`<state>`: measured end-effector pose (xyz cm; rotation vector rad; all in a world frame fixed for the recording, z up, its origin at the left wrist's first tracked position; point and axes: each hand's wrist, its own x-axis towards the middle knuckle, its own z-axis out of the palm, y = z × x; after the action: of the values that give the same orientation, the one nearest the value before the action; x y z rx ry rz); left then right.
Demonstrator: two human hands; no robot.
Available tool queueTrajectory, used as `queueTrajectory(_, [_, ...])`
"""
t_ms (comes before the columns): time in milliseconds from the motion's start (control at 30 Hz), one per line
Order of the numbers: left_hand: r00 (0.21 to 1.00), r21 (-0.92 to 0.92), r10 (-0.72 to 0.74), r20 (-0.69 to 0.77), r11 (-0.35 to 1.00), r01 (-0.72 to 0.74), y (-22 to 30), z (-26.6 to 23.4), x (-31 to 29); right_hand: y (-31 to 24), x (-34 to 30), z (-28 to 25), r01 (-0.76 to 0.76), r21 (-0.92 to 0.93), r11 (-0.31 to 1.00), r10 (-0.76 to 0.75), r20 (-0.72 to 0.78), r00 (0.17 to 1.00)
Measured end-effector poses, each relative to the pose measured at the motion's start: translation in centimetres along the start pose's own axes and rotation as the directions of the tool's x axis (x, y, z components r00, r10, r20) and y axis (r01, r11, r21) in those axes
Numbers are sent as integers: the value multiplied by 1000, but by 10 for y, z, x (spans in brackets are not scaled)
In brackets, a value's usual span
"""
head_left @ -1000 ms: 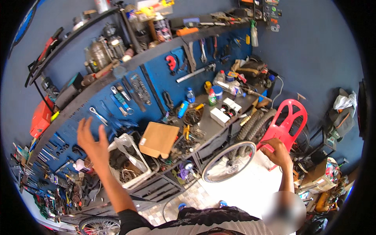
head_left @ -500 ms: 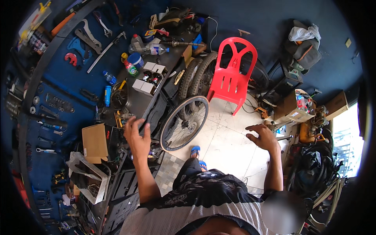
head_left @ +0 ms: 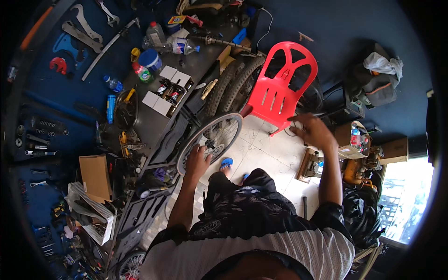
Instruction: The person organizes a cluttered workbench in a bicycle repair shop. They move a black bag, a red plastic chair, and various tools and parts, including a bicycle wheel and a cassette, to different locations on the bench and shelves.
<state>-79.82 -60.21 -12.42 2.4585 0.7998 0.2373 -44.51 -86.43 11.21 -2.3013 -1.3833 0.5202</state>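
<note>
My left hand (head_left: 198, 161) is open, its fingers reaching over the lower part of a bicycle wheel (head_left: 233, 143) with a dark rim, tan-edged tyre and thin spokes. Whether the fingers touch the wheel I cannot tell. The wheel leans by the workbench, in front of two knobbly tyres (head_left: 243, 84). On the other side my right hand (head_left: 313, 132) hangs open in the air, holding nothing, its fingers spread and bent. It is nearest the seat and legs of a red plastic chair (head_left: 274, 101), apart from it as far as I can see.
Along the left runs a dark workbench (head_left: 154, 127) with bottles, a white box (head_left: 161, 103) and an open cardboard box (head_left: 95, 177). Tools hang on the blue wall (head_left: 42, 93). At the right stand a carton (head_left: 351, 148) of bottles and black bags (head_left: 361, 210). Pale tiles (head_left: 275, 163) cover the floor.
My left hand has come down from beside the bench to the wheel. My right hand has risen toward the chair. The whole view has shifted, and my body has moved forward.
</note>
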Motion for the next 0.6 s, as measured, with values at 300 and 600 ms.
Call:
queueTrajectory(300, [951,412,-302,-62,860,300,-58,161,153,244,236,-72,129,-435,891,-234,-196,952])
queueTrajectory(600, [774,552,-559,-296,562,617,-37,209,52,493,433,-35,-104,-411,906,20,-202,979])
